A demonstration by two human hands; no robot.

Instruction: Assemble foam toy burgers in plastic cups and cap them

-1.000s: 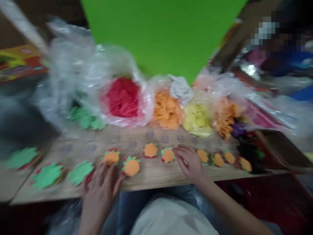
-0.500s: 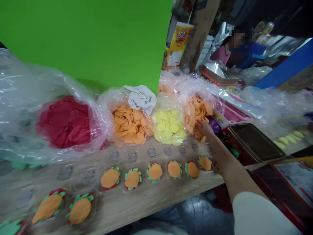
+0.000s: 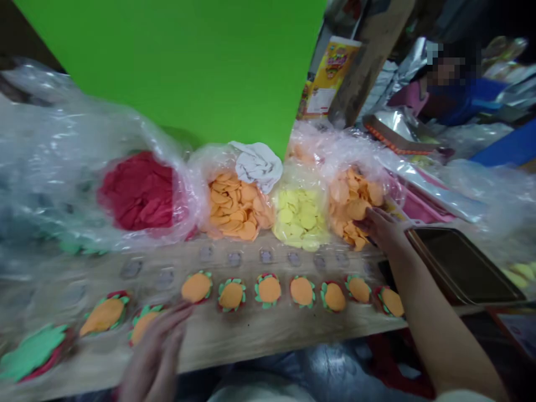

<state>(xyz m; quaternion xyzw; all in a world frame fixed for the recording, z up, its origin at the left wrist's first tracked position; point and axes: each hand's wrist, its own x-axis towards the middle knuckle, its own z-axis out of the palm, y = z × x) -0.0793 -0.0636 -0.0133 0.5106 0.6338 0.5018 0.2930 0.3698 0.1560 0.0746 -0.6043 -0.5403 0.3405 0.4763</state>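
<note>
1. One orange disc [image 3: 358, 209], at the rightmost orange pile [image 3: 350, 183], pinched by the right hand [image 3: 384, 228], arm outstretched.
2. Left hand [image 3: 158, 346] slants inward, fingers together; whether holding, cannot tell.
3. Nine orange-topped stacks [image 3: 268, 289], one green-topped stack [image 3: 36, 350].

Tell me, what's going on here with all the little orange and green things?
A person is working at a table. Their right hand is at a pile of orange rounds; whether it grips one is hard to tell. Their left hand is blurred, near a row of little stacks. Most have orange on top with green frills beneath; the leftmost stack shows green on top.
</note>
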